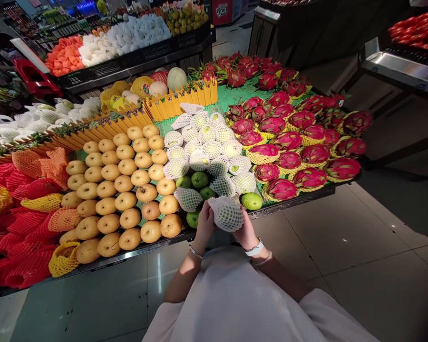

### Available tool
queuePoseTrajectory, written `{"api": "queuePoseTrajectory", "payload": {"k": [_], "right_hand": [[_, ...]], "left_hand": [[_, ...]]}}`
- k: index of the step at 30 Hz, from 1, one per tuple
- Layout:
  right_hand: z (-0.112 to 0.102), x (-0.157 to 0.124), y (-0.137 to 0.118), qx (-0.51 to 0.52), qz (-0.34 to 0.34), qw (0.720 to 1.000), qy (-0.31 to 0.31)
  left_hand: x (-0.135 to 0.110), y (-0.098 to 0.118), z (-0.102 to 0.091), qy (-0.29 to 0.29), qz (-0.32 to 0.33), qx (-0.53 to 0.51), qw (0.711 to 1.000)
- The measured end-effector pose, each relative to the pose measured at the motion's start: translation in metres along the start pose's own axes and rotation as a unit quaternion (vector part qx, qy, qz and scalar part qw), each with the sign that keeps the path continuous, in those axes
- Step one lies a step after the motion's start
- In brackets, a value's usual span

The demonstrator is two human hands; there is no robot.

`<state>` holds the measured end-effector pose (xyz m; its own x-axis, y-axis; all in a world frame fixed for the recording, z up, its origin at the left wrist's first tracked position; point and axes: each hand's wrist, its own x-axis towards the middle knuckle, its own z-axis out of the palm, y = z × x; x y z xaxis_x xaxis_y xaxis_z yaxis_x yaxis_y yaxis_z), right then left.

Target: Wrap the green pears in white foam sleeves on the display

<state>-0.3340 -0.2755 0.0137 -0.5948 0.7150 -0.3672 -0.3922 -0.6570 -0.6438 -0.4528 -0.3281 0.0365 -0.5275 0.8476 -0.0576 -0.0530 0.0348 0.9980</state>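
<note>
Between my two hands is a green guava in a white foam net (pixel 228 214), held in front of my body at the display's front edge. My left hand (pixel 204 223) closes on its left side. On the opposite side, my right hand (pixel 247 230) grips it, with some fingers hidden beneath the fruit. Just beyond lie bare green guavas (pixel 199 179) and a pile of netted guavas (pixel 210 148). One bare guava (pixel 251 201) rests at the edge, right of my hands. An unfilled-looking net (pixel 188 199) lies by my left hand.
Rows of tan pears (pixel 124 183) fill the display to the left, with red-netted fruit (pixel 24 232) farther out. Dragon fruit (pixel 301 152) in yellow nets lie to the right. A low orange picket fence (pixel 180 102) runs behind. Tiled floor (pixel 371 256) shows at right.
</note>
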Motion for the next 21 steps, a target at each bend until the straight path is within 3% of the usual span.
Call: {"api": "queuePoseTrajectory", "payload": {"k": [9, 13, 16, 21], "right_hand": [[-0.008, 0.015, -0.004, -0.074, 0.018, 0.997, 0.003], [-0.007, 0.017, -0.004, -0.09, -0.044, 0.995, -0.021], [-0.003, 0.017, 0.003, -0.095, -0.059, 0.993, -0.022], [0.009, 0.013, 0.013, -0.074, -0.037, 0.996, -0.026]], "left_hand": [[-0.03, -0.019, 0.001, 0.02, 0.103, 0.248, 0.963], [-0.037, -0.017, -0.003, -0.042, 0.13, 0.189, 0.972], [-0.036, -0.02, 0.0, -0.081, 0.094, 0.112, 0.986], [-0.032, -0.035, 0.01, 0.003, 0.024, 0.02, 1.0]]}}
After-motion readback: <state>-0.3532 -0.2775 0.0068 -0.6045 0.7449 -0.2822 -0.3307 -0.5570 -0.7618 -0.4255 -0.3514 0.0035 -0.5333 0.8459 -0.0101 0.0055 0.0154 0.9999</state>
